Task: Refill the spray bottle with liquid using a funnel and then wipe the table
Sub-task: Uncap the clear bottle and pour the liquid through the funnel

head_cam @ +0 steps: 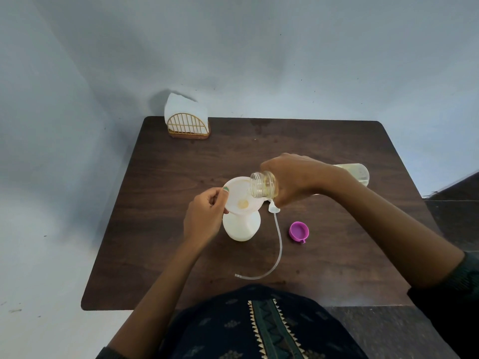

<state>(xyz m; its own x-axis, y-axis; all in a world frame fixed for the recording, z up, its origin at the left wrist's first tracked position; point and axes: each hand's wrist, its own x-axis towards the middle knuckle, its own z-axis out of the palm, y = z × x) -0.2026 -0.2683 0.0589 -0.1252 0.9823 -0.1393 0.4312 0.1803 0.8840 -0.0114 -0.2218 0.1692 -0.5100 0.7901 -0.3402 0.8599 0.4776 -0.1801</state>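
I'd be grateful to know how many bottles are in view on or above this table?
2. The white spray bottle stands under the funnel; the clear bottle is tipped over it in the right hand. None seems hidden.

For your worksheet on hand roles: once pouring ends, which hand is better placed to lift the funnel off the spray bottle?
Probably the left hand: it already pinches the funnel rim atop the spray bottle, while the right hand grips the tilted refill bottle.

My left hand (pixel 204 216) pinches with curled fingers — my right hand (pixel 293 177) wraps its grip tight, forearm stretched forward, wrist tipped over.
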